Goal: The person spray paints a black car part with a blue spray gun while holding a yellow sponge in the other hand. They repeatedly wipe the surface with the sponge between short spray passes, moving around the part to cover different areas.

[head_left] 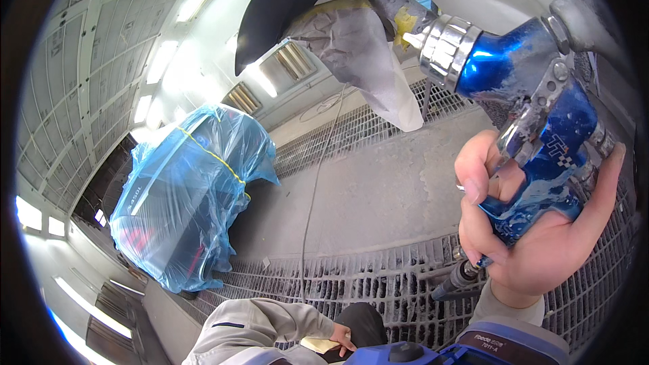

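My right hand [541, 250] is wrapped round the handle of a blue and silver paint spray gun [568, 118], held up at the right. Its index finger lies at the trigger, and the nozzle points left toward a dark curved panel [287, 0]. Wrinkled masking paper [351, 47] with yellow tape hangs from that panel. An air hose fitting [456, 280] shows below the hand. Low in the middle, near my dark trouser leg, my left hand [343, 338] is closed on a pale yellow cloth-like piece [321, 345], partly hidden by the hand and sleeve.
A car [193, 196] wrapped in blue plastic film, tied with yellow string, stands at the left. Metal floor grating [365, 277] runs along the front and back of a grey floor strip [378, 196]. A thin hose [314, 196] crosses it. Blue respirator parts [392, 353] edge the bottom.
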Motion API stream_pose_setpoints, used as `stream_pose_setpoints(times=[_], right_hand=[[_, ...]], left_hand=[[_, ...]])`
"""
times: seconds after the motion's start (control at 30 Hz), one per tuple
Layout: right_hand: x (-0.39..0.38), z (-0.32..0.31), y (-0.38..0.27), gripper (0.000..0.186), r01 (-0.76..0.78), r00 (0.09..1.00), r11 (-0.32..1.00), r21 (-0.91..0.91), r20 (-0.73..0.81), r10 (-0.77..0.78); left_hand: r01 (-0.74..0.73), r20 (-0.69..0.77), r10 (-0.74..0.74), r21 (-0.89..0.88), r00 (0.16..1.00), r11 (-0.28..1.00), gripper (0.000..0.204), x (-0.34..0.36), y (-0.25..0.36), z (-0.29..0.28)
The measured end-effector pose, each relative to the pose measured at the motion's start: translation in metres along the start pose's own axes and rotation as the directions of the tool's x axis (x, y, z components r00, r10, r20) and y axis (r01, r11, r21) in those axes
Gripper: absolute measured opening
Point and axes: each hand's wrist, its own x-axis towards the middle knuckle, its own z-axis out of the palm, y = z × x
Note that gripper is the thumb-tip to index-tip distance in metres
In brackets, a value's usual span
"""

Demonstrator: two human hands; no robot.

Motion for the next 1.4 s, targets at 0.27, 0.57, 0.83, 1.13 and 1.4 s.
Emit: stream_pose_setpoints(times=[0.27,0.57,0.83,1.13,1.4], right_hand=[[-0.001,0.002,0.000,0.110,-0.007,1.000,1.000,-0.009,0.020,0.007],[0.000,-0.001,0.002,0.111,0.016,0.998,1.000,0.017,0.064,-0.017],[-0.014,0.007,0.000,0.110,-0.023,0.999,0.999,-0.036,-0.028,0.022],[-0.044,0.025,-0.004,0.116,-0.097,0.989,0.989,-0.113,-0.123,0.083],[-0.063,0.050,-0.005,0.120,-0.109,0.993,0.979,-0.172,-0.068,0.098]], left_hand=[[0.000,-0.054,-0.001,-0.010,0.999,1.000,0.055,-0.006,0.001,0.006],[-0.002,-0.065,0.001,-0.023,0.998,1.000,0.056,-0.014,0.005,0.010],[-0.002,-0.149,0.013,0.074,0.989,0.997,0.065,0.043,-0.055,-0.008],[-0.342,-0.040,0.522,0.712,0.852,0.613,0.046,0.028,0.034,-0.025],[-0.815,-0.398,0.906,0.567,-0.143,0.120,0.032,-0.151,0.279,0.058]])
